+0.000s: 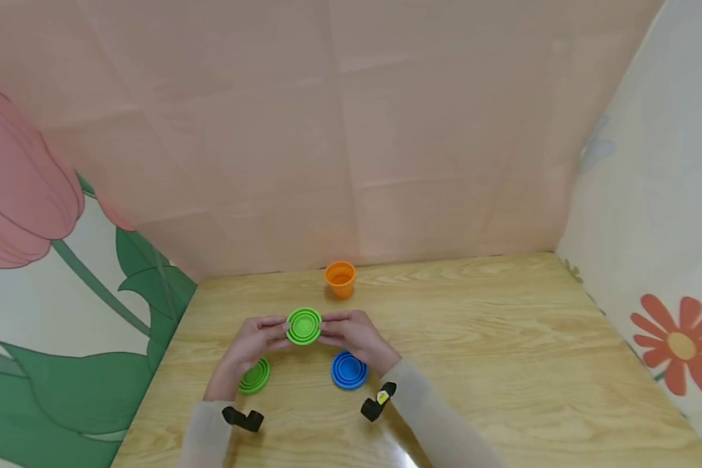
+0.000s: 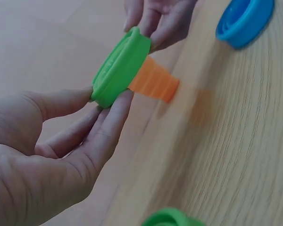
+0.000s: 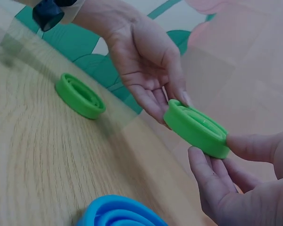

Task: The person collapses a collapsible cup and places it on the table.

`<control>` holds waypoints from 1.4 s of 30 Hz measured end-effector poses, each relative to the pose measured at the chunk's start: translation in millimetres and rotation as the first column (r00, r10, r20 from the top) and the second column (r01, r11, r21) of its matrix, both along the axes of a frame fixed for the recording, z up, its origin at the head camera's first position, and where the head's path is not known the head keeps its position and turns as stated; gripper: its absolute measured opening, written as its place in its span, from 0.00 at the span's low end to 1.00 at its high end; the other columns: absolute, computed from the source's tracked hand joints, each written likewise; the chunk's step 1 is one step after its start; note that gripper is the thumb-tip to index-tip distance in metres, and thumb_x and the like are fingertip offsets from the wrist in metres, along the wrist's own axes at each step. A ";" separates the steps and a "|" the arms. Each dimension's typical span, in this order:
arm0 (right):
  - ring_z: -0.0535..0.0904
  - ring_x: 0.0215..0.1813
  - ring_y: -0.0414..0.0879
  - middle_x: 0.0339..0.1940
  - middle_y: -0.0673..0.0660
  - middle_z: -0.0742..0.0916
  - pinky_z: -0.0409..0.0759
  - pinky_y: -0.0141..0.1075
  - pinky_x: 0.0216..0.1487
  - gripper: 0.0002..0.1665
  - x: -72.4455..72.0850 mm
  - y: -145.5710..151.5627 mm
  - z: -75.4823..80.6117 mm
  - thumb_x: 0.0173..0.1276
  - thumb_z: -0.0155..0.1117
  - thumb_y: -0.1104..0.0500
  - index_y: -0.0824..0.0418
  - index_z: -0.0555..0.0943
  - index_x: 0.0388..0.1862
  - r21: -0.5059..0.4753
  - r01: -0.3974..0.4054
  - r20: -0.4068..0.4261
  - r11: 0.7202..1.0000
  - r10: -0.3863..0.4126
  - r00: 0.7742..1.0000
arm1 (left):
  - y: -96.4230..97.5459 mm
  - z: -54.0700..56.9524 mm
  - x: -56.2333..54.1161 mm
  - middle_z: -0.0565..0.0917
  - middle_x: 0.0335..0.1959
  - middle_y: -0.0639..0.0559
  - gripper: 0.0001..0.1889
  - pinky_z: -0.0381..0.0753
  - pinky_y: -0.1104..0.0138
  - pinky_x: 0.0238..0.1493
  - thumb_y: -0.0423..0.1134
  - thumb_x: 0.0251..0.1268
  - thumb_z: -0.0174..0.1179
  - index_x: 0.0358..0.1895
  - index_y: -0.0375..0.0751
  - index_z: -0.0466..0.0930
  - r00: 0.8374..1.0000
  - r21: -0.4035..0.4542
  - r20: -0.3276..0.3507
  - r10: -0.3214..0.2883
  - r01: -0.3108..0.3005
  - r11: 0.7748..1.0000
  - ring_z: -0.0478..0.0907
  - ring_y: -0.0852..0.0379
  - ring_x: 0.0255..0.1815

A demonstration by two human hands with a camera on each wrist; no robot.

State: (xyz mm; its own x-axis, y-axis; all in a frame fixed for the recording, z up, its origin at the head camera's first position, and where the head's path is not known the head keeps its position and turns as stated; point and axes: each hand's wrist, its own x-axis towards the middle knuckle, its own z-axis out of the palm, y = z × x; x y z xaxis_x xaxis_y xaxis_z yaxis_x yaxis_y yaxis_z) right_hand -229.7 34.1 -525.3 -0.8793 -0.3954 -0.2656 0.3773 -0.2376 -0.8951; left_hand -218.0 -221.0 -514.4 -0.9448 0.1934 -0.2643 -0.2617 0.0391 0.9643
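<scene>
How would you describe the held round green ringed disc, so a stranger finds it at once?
Above the light brown wooden table, find the left hand and right hand. Between them is the round green ringed disc. Unlike the second green disc and round blue ringed disc on the table, it is held up.

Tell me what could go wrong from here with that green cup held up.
The held green cup might slip, since the left hand and right hand pinch it only at its edges. Lowering the left hand could nudge the other green cup, partly hidden by that wrist in the head view. Moving forward might tip the upright orange cup, which stands just beyond the held one.
</scene>
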 end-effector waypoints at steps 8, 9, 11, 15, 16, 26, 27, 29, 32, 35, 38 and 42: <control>0.91 0.51 0.52 0.58 0.71 0.89 0.88 0.48 0.62 0.20 -14.6 -26.9 -3.4 0.74 0.66 0.70 0.75 0.82 0.62 -0.003 0.033 -0.020 0.999 -0.034 0.999 | -21.8 -3.9 -17.7 0.85 0.62 0.36 0.26 0.90 0.63 0.59 0.31 0.78 0.60 0.72 0.20 0.68 1.000 -0.042 0.015 -0.014 0.015 0.999 0.88 0.55 0.53; 0.92 0.50 0.52 0.58 0.71 0.88 0.88 0.49 0.62 0.20 -16.3 -30.5 -2.8 0.73 0.66 0.70 0.76 0.81 0.62 -0.001 0.040 -0.026 0.999 -0.040 0.999 | -24.5 -3.9 -19.5 0.85 0.62 0.36 0.26 0.90 0.62 0.60 0.32 0.78 0.60 0.72 0.21 0.69 1.000 -0.046 0.018 -0.011 0.012 0.999 0.88 0.56 0.53; 0.92 0.49 0.52 0.57 0.72 0.88 0.87 0.49 0.63 0.20 -19.2 -37.0 -0.5 0.73 0.66 0.71 0.77 0.81 0.61 0.003 0.049 -0.032 0.999 -0.049 0.998 | -29.2 -4.2 -23.0 0.85 0.62 0.37 0.26 0.89 0.61 0.61 0.32 0.78 0.60 0.72 0.21 0.69 1.000 -0.047 0.026 -0.007 0.008 0.999 0.88 0.56 0.54; 0.92 0.49 0.53 0.56 0.73 0.89 0.88 0.49 0.62 0.20 -23.0 -45.7 6.9 0.72 0.66 0.71 0.77 0.82 0.61 0.022 0.063 -0.041 0.998 -0.062 0.997 | -37.3 -5.3 -30.1 0.87 0.59 0.43 0.26 0.89 0.62 0.61 0.32 0.79 0.59 0.73 0.23 0.69 1.000 -0.045 0.028 -0.009 0.010 0.999 0.89 0.58 0.53; 0.92 0.49 0.53 0.55 0.72 0.89 0.88 0.49 0.62 0.19 -24.4 -47.3 7.7 0.72 0.66 0.71 0.76 0.82 0.60 0.029 0.067 -0.040 0.997 -0.066 0.997 | -39.2 -5.7 -32.4 0.87 0.59 0.43 0.26 0.89 0.62 0.61 0.32 0.79 0.59 0.73 0.22 0.69 1.000 -0.041 0.024 -0.016 0.017 0.999 0.88 0.58 0.53; 0.91 0.53 0.56 0.56 0.74 0.88 0.89 0.48 0.62 0.19 -47.2 -72.3 -1.5 0.72 0.65 0.72 0.78 0.81 0.60 0.041 0.118 -0.012 0.992 -0.117 0.993 | -55.9 -11.8 -55.4 0.89 0.53 0.48 0.28 0.90 0.65 0.58 0.30 0.79 0.58 0.74 0.19 0.64 0.999 -0.021 0.044 0.004 -0.003 1.000 0.89 0.60 0.50; 0.91 0.52 0.56 0.56 0.73 0.88 0.89 0.48 0.62 0.19 -49.4 -75.1 -3.1 0.72 0.65 0.73 0.78 0.81 0.60 0.044 0.126 -0.008 0.991 -0.126 0.992 | -58.1 -13.2 -57.1 0.89 0.53 0.49 0.28 0.90 0.65 0.58 0.30 0.79 0.57 0.74 0.19 0.64 0.999 -0.019 0.049 0.005 -0.004 1.000 0.88 0.61 0.50; 0.91 0.53 0.56 0.56 0.74 0.88 0.88 0.49 0.63 0.18 -53.2 -81.0 -5.7 0.72 0.65 0.73 0.79 0.82 0.59 0.029 0.136 0.014 0.990 -0.136 0.991 | -63.1 -15.6 -59.5 0.89 0.52 0.51 0.28 0.90 0.65 0.59 0.30 0.80 0.56 0.75 0.18 0.62 0.999 -0.019 0.049 -0.007 0.008 1.000 0.88 0.61 0.50; 0.92 0.50 0.54 0.55 0.74 0.89 0.87 0.51 0.64 0.17 -57.0 -91.3 -12.0 0.71 0.66 0.74 0.78 0.83 0.57 0.016 0.153 0.057 0.988 -0.154 0.986 | -71.8 -18.7 -60.5 0.88 0.53 0.51 0.29 0.90 0.65 0.59 0.30 0.80 0.56 0.76 0.18 0.61 0.998 -0.028 0.055 -0.011 0.012 1.000 0.88 0.62 0.50; 0.92 0.46 0.52 0.53 0.73 0.89 0.88 0.51 0.64 0.16 -56.7 -100.5 -14.8 0.70 0.66 0.75 0.78 0.84 0.55 0.026 0.170 0.088 0.985 -0.172 0.981 | -78.0 -20.4 -60.3 0.88 0.55 0.48 0.29 0.89 0.64 0.60 0.31 0.80 0.57 0.76 0.19 0.61 0.997 -0.046 0.071 0.000 0.003 0.999 0.87 0.62 0.51; 0.92 0.44 0.52 0.51 0.73 0.90 0.89 0.50 0.62 0.15 -56.0 -106.5 -13.5 0.69 0.67 0.75 0.79 0.84 0.53 0.049 0.195 0.091 0.980 -0.199 0.976 | -80.6 -21.6 -62.0 0.88 0.56 0.48 0.29 0.89 0.64 0.61 0.31 0.80 0.57 0.75 0.19 0.62 0.997 -0.049 0.082 0.016 -0.012 0.999 0.88 0.61 0.50; 0.92 0.43 0.52 0.49 0.73 0.91 0.90 0.49 0.59 0.14 -58.1 -110.8 -10.3 0.68 0.66 0.75 0.79 0.84 0.52 0.065 0.226 0.059 0.972 -0.230 0.971 | -81.1 -21.9 -66.9 0.89 0.52 0.50 0.29 0.89 0.64 0.61 0.30 0.80 0.57 0.75 0.19 0.62 0.996 -0.025 0.083 0.027 -0.025 0.999 0.88 0.62 0.49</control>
